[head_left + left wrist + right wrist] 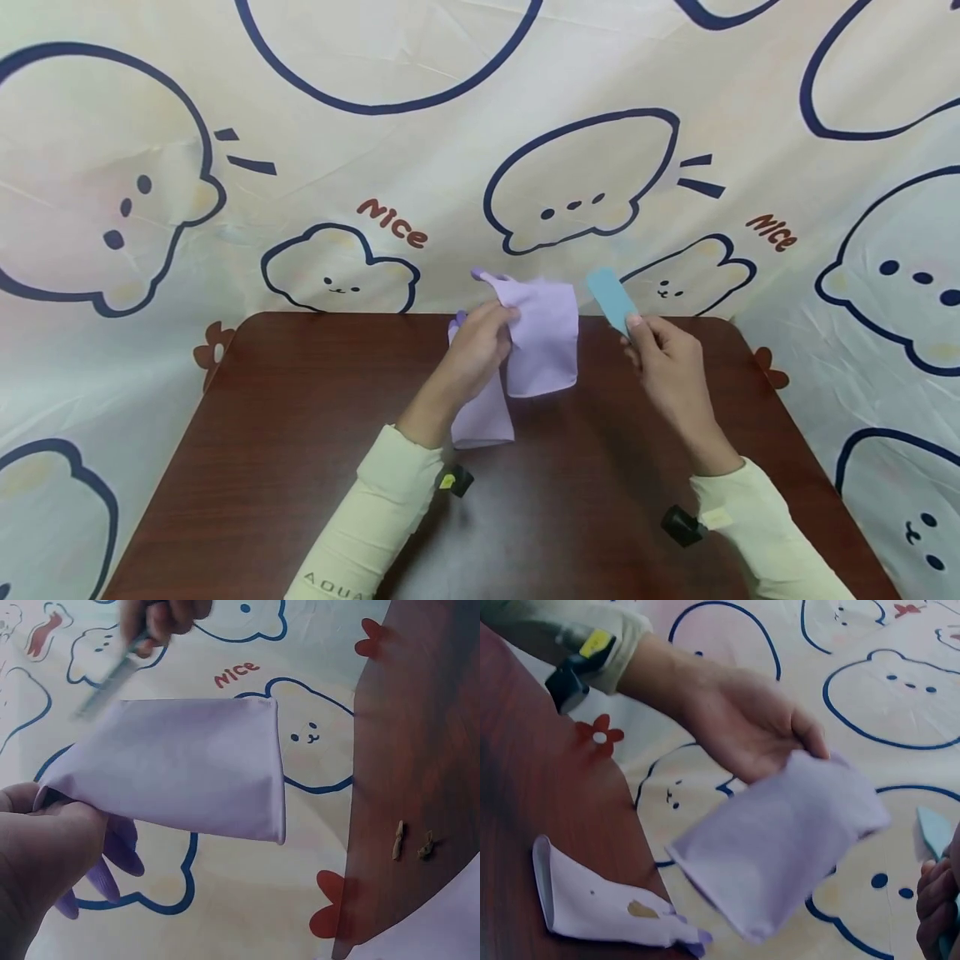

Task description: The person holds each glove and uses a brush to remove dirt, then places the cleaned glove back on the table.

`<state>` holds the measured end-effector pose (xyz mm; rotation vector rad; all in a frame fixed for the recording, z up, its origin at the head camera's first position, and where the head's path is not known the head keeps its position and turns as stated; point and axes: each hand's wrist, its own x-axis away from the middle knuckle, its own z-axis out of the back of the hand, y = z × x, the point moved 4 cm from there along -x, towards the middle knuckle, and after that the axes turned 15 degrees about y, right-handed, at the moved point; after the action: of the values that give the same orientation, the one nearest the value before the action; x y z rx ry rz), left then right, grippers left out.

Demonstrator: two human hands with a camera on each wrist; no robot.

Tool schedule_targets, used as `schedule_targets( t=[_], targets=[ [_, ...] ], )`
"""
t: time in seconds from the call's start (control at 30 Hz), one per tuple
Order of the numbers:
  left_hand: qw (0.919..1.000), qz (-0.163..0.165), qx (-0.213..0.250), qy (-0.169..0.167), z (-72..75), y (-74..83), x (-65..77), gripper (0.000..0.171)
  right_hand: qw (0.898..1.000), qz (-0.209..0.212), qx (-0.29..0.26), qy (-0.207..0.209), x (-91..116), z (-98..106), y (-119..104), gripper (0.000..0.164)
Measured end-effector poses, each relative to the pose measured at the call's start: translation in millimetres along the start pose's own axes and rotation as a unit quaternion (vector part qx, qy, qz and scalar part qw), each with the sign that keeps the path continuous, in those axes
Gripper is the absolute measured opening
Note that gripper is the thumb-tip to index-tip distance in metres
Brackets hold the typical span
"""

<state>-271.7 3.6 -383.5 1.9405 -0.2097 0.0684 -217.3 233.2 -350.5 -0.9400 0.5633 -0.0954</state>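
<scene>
My left hand (480,342) pinches a lilac rubber glove (546,337) and holds it up over the back of the table. Its wide cuff spreads to the right, and the darker purple fingers (120,851) hang below the hand in the left wrist view. A second lilac glove (604,900) lies on the table, with a brown patch (641,909) near its fingers. To the right of the raised glove, my right hand (667,362) grips a light-blue tool with a flat head (611,296). Its handle is mostly hidden in the fingers.
The brown wooden table (300,467) ends at a pale cloth backdrop (450,167) with cartoon drawings. Two small brown bits, one long and thin (398,840) and one knotted (426,846), lie on the tabletop.
</scene>
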Motion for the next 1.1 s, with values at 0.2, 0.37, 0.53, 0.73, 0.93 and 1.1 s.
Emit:
schedule_targets(
  t=[0.2, 0.37, 0.53, 0.73, 0.93, 1.1],
  targets=[
    [0.9993, -0.014, -0.011, -0.033, -11.7, 0.5, -2.0, 0.026, 0.998, 0.058, -0.028, -0.016, 8, -12, -21, 0.039],
    [0.9976, -0.035, -0.023, -0.054, -18.8, 6.5, 2.1, 0.025, 0.996, 0.090, 0.010, -0.010, 8, -20, -29, 0.040],
    [0.9979, -0.026, -0.015, -0.058, -18.7, 7.3, 3.2, 0.034, 0.996, 0.083, 0.027, 0.010, 3, -14, -26, 0.042],
    [0.9975, -0.013, 0.017, -0.068, -16.2, 3.2, 2.5, 0.035, 0.994, 0.075, 0.072, 0.043, -4, -5, -16, 0.046],
    [0.9968, 0.000, 0.068, -0.043, -9.6, 7.2, 2.9, 0.020, 0.997, 0.024, 0.066, 0.042, -8, 3, 0, 0.050],
    [0.9956, 0.005, 0.081, -0.046, -7.0, 7.5, 1.6, 0.018, 0.998, -0.053, -0.004, -0.016, -3, 0, 10, 0.063]
  ],
)
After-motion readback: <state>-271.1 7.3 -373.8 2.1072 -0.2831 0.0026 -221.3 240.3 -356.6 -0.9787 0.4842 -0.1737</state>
